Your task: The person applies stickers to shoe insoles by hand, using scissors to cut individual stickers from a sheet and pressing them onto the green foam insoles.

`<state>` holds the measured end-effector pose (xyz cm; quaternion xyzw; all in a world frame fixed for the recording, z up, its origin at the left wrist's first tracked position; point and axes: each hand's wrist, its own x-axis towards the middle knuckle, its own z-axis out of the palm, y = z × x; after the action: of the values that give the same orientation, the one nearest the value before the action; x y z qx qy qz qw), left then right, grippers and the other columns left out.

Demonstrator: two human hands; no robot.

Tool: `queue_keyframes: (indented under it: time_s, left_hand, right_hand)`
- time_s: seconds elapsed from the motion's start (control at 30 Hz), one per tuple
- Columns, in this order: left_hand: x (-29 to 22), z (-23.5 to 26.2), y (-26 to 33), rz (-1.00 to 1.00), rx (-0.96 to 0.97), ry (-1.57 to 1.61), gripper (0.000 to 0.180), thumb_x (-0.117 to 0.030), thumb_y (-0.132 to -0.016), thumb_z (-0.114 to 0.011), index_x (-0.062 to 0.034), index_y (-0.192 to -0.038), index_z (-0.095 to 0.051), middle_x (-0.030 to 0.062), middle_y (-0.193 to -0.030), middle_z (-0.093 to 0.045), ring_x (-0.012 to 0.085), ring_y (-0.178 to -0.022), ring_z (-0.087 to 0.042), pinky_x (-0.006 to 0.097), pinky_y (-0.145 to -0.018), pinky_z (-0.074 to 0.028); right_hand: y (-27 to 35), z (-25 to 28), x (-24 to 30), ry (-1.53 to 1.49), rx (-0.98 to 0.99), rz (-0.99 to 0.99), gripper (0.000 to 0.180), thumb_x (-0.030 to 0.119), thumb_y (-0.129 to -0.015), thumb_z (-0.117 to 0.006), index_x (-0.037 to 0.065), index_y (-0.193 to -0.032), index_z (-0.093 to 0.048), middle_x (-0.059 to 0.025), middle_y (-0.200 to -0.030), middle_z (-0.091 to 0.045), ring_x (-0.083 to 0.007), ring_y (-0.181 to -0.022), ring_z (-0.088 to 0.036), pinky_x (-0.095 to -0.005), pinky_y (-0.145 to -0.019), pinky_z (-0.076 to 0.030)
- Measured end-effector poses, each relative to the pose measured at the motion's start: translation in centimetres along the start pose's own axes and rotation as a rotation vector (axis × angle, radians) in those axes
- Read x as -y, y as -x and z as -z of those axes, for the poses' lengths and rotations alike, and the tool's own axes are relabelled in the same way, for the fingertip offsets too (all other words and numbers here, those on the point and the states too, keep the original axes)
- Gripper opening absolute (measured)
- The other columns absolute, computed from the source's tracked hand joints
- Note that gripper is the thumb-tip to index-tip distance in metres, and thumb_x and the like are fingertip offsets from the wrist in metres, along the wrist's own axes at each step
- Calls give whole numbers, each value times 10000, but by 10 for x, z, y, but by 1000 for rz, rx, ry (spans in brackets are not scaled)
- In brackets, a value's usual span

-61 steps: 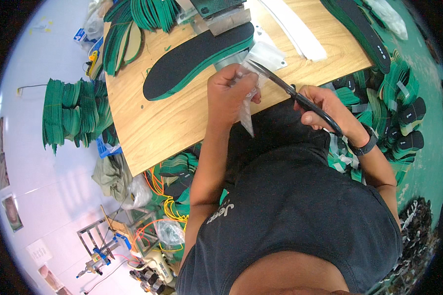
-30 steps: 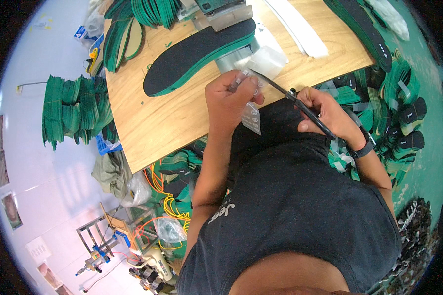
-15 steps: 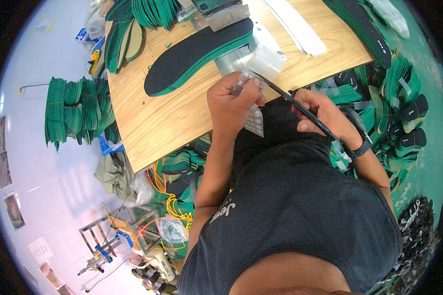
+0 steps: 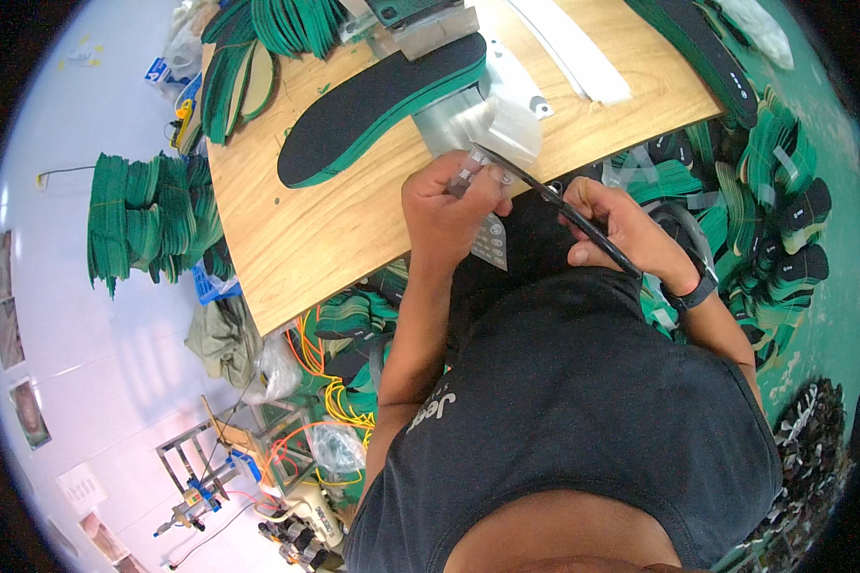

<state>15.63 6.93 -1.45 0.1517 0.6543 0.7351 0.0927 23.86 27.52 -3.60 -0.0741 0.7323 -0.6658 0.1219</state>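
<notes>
My left hand (image 4: 449,205) is closed on a translucent label sheet (image 4: 490,241) printed with rows of small pale marks; part of the sheet hangs below the fingers. In my right hand (image 4: 616,224) is a long, slim black tool (image 4: 554,198), gripped between thumb and fingers. Its narrow end reaches to the sheet beside my left thumb; whether it touches the sheet I cannot tell. Just beyond both hands, clear film (image 4: 511,129) lies at the table's near edge. A black insole with a green edge (image 4: 382,110) rests on the table, its right end under a metal block of a small device (image 4: 435,33).
The wooden table (image 4: 354,224) has its near edge just before me. Stacked green insoles (image 4: 296,24) lie at its far left, white strips (image 4: 573,57) at the far right. More insole bundles (image 4: 774,258) cover the floor to the right, and another stack (image 4: 148,220) stands left.
The black tool and my right hand have shifted slightly left and toward me. The clear film beyond them has moved a little left too. My left hand still grips the label sheet.
</notes>
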Motion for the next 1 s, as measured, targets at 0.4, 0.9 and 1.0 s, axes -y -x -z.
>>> queue_keyframes:
  time_s: [0.4, 0.9, 1.0]
  left_hand:
    - [-8, 30, 0, -129, -40, -255, 113, -51, -902, -587, 17, -891, -677, 53, -843, -688, 80, -731, -615, 221, -656, -483]
    - [0, -23, -1, -247, 625, -18, 191, -71, -931, -518, 22, -1003, -669, 135, -1025, -693, 214, -950, -656, 351, -882, -495]
    - [-4, -5, -2, -136, 439, 296, 245, -117, -965, -484, 50, -1027, -653, 164, -1047, -680, 212, -996, -639, 313, -902, -480]
  right_hand:
    - [35, 25, 4, 336, -385, 271, 444, 316, -678, -849, 53, -765, -503, 17, -635, -346, -117, -595, -359, -262, -536, -309]
    - [-100, 212, -6, 1263, -631, 200, 336, 215, -930, -552, -46, -1142, -555, -225, -968, -632, -392, -906, -606, -404, -775, -480]
    - [-101, 187, -2, 1412, -762, 625, 302, 203, -934, -555, -20, -1136, -576, -201, -1038, -628, -376, -946, -597, -381, -835, -478]
